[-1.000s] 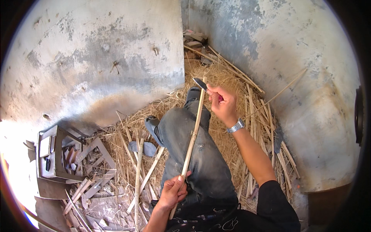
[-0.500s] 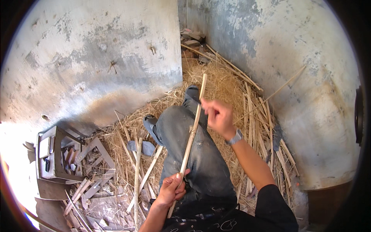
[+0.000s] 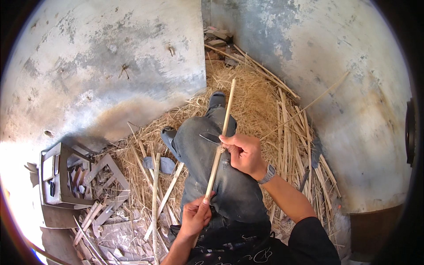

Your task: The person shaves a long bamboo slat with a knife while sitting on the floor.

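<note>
A long, pale split strip, like bamboo or wood (image 3: 215, 170), slants up across my grey trousers and past my knee. My left hand (image 3: 195, 216) is closed round its lower part, near my lap. In my right hand (image 3: 245, 154) is a knife (image 3: 209, 138); its dark blade points left across the strip at about mid-length, and its handle is hidden in my fist. Small curled shavings show on the strip beside the knife. The far end of the strip is free in the air above the straw-covered floor.
Straw-like shavings (image 3: 251, 99) cover the floor around my legs. Several pale strips (image 3: 287, 132) lie along the right wall, others (image 3: 155, 207) at my left. A broken wooden cabinet (image 3: 62, 176) and rubble are at far left. Worn plaster walls (image 3: 132, 53) enclose the corner.
My right hand has come down and toward me along the strip, and the knife blade now shows across it. My left hand keeps its hold near the lower end.
</note>
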A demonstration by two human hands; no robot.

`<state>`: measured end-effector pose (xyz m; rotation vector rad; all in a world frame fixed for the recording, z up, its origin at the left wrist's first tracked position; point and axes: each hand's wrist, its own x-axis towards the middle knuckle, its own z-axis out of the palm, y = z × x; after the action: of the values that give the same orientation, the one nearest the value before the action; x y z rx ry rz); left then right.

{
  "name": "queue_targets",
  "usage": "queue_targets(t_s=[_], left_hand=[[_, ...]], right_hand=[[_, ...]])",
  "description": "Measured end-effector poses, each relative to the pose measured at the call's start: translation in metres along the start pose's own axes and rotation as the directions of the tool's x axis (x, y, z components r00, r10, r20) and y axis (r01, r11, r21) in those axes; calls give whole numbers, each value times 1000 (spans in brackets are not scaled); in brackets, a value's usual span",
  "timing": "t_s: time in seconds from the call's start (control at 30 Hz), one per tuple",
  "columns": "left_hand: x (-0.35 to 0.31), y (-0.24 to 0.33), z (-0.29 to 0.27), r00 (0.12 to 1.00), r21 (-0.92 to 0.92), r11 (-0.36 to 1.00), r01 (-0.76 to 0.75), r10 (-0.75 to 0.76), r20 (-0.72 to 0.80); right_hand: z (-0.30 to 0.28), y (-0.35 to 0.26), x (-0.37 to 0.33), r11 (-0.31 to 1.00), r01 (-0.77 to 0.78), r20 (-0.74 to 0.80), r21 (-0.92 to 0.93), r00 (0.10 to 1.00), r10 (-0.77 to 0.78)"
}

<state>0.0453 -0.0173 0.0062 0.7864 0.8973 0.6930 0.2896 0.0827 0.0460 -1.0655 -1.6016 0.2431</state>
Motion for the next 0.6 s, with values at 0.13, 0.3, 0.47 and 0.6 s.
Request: queue_targets(t_s=[0.13,0.3,0.47,0.6], left_hand=[[-6,-4,11,990,119,989,-84,96,-100],[-10,-1,27,953,510,853,-109,235,-189],[-11,-1,33,884,660,722,-207,427,-190],[-6,4,31,879,687,690,-227,449,-160]], right_hand=[[-15,10,7,990,5,8,-141,1000,-4],[-35,59,70,965,22,-187,-261,980,-73],[-25,53,66,970,47,-174,-240,981,-90],[-17,16,22,967,64,1,-247,998,-66]])
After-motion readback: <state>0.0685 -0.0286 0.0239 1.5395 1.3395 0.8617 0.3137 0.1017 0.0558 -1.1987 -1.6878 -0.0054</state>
